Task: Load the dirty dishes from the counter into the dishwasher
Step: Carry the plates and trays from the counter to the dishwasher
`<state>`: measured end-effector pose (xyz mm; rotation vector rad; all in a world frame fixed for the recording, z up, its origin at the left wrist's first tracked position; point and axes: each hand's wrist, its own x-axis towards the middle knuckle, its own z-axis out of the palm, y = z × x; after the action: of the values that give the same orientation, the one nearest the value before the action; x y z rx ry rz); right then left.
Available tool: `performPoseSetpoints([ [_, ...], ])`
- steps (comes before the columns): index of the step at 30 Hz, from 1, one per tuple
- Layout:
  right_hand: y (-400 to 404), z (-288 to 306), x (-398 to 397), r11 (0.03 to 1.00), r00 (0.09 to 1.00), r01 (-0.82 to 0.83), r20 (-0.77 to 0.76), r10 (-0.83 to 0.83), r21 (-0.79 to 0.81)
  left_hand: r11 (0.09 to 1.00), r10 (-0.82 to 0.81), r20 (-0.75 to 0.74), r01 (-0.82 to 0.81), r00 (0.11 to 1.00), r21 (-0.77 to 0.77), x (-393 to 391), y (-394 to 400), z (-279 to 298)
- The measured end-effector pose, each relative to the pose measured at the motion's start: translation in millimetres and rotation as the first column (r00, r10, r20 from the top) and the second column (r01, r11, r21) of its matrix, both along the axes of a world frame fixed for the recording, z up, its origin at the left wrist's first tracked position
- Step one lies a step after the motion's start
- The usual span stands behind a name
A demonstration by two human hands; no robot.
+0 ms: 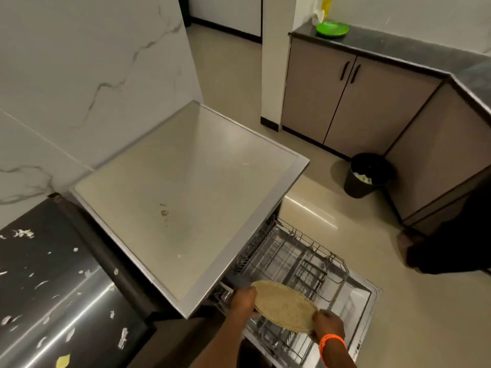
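Tan, speckled and round, the plate [285, 306] sits between my two hands: left hand [243, 301] has fingers curled on its near-left rim, right hand [328, 325] pinches the opposite rim, orange band [332, 341] on that wrist, and I hold it tilted just above the lower rack [300, 264]. That grey wire rack is pulled out over the open door [358, 301] and looks empty, so I judge loading has barely begun. Further out, steel dishwasher top [186, 187] is smooth and stained, and a glossy green plate [332, 29] waits on the dark counter [398, 46], still to load.
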<state>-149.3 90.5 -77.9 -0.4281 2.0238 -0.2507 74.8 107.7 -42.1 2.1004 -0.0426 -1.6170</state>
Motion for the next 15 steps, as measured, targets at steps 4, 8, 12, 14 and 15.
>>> performPoseSetpoints([
  [4, -7, -50, 33, 0.999, 0.996, 0.045, 0.071, -0.045, -0.003, 0.992, 0.122, 0.072, -0.124, 0.990, 0.025, 23, -17, -87],
  [8, -15, -109, 75, 0.995, 0.986, 0.097, 0.138, -0.096, -0.001, 0.930, 0.362, 0.026, -0.359, 0.932, -0.074, 33, -34, -108],
  [12, -31, -149, 114, 0.995, 0.975, 0.100, 0.198, -0.100, 0.008, 0.951, 0.302, 0.130, -0.289, 0.944, -0.111, 42, -49, -128],
  [14, -36, -178, 132, 0.995, 0.975, 0.098, 0.199, -0.096, 0.000, 0.969, 0.242, 0.208, -0.224, 0.948, -0.109, 51, -50, -152],
  [15, -36, -203, 137, 0.996, 0.974, 0.094, 0.205, -0.091, -0.005, 0.961, 0.265, 0.194, -0.243, 0.945, -0.130, 54, -50, -165],
])
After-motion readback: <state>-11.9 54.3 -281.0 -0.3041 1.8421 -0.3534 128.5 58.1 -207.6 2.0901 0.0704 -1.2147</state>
